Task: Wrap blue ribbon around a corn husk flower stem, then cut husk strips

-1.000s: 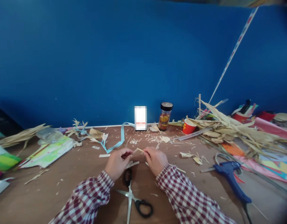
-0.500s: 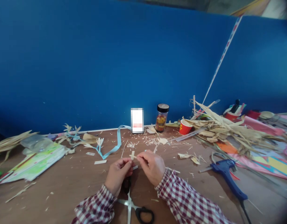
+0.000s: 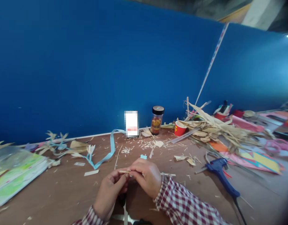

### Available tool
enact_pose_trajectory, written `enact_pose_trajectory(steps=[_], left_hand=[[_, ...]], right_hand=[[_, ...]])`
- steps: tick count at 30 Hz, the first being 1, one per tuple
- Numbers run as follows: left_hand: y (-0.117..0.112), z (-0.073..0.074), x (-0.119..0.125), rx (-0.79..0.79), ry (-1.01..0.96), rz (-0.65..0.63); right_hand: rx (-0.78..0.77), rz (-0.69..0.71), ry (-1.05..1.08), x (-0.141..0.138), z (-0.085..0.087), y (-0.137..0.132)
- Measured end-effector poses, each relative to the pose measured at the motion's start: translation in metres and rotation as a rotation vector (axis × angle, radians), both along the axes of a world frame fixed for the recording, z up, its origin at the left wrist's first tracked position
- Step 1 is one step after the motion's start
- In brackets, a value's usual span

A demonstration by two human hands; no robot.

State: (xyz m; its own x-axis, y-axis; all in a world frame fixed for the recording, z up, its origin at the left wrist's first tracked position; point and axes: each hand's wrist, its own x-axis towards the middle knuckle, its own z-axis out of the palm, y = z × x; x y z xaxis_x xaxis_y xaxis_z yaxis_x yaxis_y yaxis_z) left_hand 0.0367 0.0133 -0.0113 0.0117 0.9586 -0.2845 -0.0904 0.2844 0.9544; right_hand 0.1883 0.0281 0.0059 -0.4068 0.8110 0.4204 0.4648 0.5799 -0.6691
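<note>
My left hand (image 3: 112, 189) and my right hand (image 3: 146, 176) meet low in the middle of the view, fingertips touching. Between them is a short, narrow pale strip (image 3: 123, 171), probably dried husk. The thumb and finger of my left hand pinch it, and my right fingers close on its right end. Just below my hands lie scissors (image 3: 125, 214) with black handles, partly hidden by the left hand and cut off by the frame. Past my fingers a small light blue piece (image 3: 143, 157) rests on the brown table (image 3: 71, 193).
A blue glue gun (image 3: 220, 172) lies right of my sleeve. Behind it spreads a heap of dried husks (image 3: 211, 125). A red paper cup (image 3: 180, 128) and a black-lidded jar (image 3: 156, 121) stand by the blue wall. Light blue ribbon (image 3: 112, 145) and scattered scraps lie left and ahead.
My hands have come together, and the strip that stood upright in the left fingers no longer shows that way. The view has turned right, so table items appear further left.
</note>
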Motion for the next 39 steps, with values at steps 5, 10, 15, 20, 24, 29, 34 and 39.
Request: enact_pose_trajectory(steps=[5, 10, 15, 20, 24, 29, 34, 39], left_hand=[[0.003, -0.013, -0.007, 0.027, 0.024, -0.046], [0.005, -0.019, -0.012, 0.206, 0.211, -0.093], [0.004, -0.018, -0.011, 0.193, 0.274, -0.066], [0.004, -0.017, -0.009, 0.172, 0.255, -0.048], [0.004, -0.016, -0.008, 0.159, 0.267, -0.058], [-0.003, -0.015, -0.008, 0.215, 0.233, -0.083], [-0.001, -0.02, -0.015, 0.199, 0.14, 0.084], [0.005, -0.026, -0.018, 0.191, 0.084, 0.093]], right_hand=[[-0.029, -0.039, -0.032, -0.001, 0.002, -0.003], [-0.063, -0.043, -0.088, 0.001, 0.005, -0.002], [-0.044, -0.068, -0.143, -0.001, 0.002, -0.001], [0.023, -0.109, -0.197, -0.005, 0.0, -0.003], [0.069, -0.126, -0.245, -0.004, -0.002, -0.001], [0.096, -0.251, -0.321, 0.01, -0.005, 0.015], [0.083, -0.405, -0.186, 0.018, 0.005, 0.018], [-0.071, -0.207, -0.062, -0.001, 0.01, -0.006]])
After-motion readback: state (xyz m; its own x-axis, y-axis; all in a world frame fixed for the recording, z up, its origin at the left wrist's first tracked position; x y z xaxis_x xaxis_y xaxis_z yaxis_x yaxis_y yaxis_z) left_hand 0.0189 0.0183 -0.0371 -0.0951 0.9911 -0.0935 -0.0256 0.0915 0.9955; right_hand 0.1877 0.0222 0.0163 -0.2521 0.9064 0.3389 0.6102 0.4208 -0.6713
